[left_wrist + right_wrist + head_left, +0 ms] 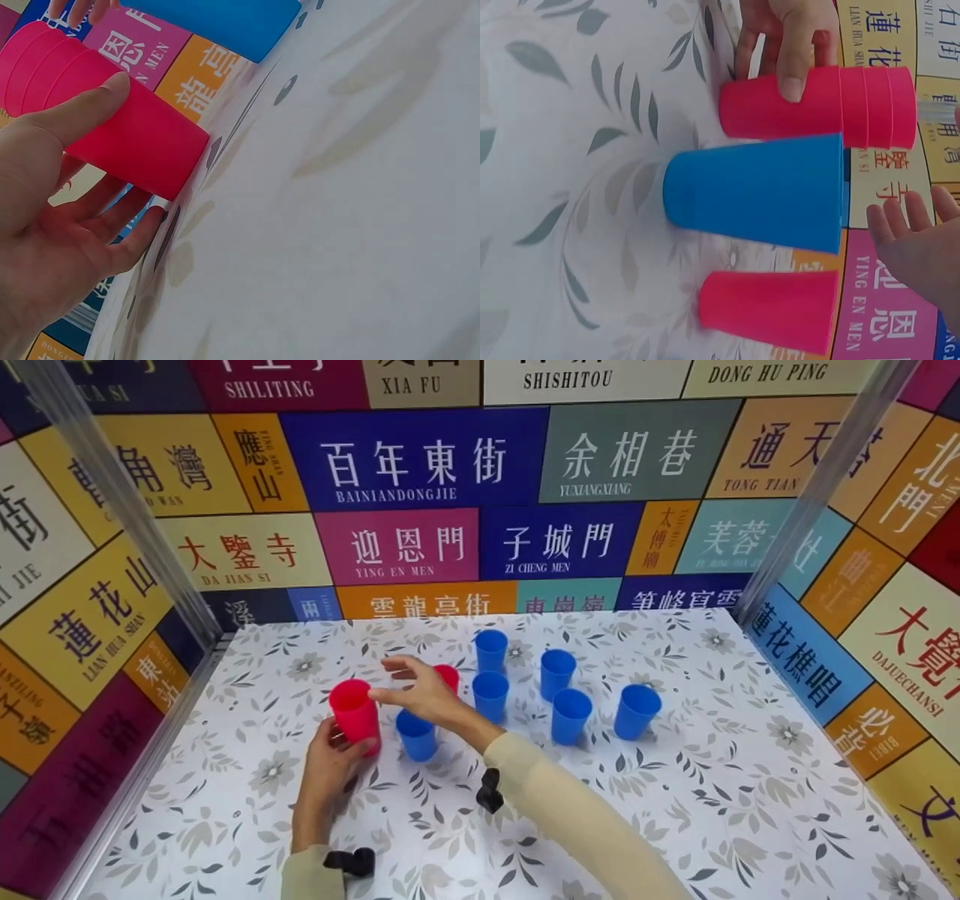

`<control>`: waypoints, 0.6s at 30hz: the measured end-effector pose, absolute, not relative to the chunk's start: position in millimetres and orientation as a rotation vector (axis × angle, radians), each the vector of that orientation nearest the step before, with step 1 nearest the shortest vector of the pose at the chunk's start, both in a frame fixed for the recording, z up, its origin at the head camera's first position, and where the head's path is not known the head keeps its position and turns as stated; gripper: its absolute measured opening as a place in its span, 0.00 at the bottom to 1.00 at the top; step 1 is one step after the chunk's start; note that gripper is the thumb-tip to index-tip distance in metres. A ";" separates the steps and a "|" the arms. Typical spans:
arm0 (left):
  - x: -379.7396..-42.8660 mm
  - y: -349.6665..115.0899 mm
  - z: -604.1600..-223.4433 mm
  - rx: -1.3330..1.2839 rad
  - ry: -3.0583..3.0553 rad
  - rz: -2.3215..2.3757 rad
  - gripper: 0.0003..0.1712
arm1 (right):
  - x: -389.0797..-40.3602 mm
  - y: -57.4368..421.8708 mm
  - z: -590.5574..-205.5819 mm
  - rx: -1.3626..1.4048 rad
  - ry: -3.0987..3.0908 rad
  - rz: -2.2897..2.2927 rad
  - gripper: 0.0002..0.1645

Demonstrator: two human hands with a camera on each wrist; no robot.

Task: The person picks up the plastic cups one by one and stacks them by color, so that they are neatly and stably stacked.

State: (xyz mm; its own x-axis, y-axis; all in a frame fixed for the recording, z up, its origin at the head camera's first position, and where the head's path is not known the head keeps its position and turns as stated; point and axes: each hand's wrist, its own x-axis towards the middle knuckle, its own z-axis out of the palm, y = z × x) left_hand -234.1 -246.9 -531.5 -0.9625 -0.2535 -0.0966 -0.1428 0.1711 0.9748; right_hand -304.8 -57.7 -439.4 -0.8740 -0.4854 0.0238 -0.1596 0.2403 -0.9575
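A stack of several nested red cups (pixel 355 712) stands upright at the left of the group. My left hand (pixel 334 757) grips it low down, its thumb (pixel 94 105) along the side in the left wrist view. My right hand (pixel 427 690) reaches over a blue cup (pixel 417 737), thumb right at the stack's rim and the other fingers (pixel 900 217) spread apart. Behind that hand a single red cup (pixel 448 676) is partly hidden. In the right wrist view the blue cup (pixel 757 191) stands between the stack (pixel 817 105) and the single red cup (pixel 769 307).
Several more blue cups stand upright to the right, among them a rear one (pixel 491 651), a front one (pixel 571 718) and a far-right one (pixel 637 712). The table (pixel 675 825) has a leaf-patterned cover. Walls of coloured signs (pixel 416 457) enclose the back and sides.
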 end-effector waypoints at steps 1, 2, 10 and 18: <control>-234.1 -246.9 -531.1 0.395 -2.338 -1.929 0.40 | -306.4 -54.9 -439.7 -0.596 2.240 -1.683 0.38; -234.4 -246.7 -531.1 0.397 -2.338 -1.933 0.40 | -308.2 -51.8 -440.1 -0.596 2.239 -1.696 0.37; -233.6 -246.5 -532.7 0.384 -2.325 -1.908 0.39 | -328.4 -27.6 -443.3 -0.677 2.241 -1.814 0.34; -233.4 -246.9 -531.4 0.387 -2.330 -1.931 0.39 | -347.5 -2.8 -445.2 -0.687 2.326 -1.832 0.36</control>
State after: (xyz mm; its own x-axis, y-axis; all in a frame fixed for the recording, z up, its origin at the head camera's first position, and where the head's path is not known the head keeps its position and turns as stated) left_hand -233.4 -246.9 -531.4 -0.9638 -0.2505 -0.0910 -0.1359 0.1681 0.9764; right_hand -347.5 -2.8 -445.2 -0.8929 -0.4064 0.1940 -0.2839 0.1736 -0.9430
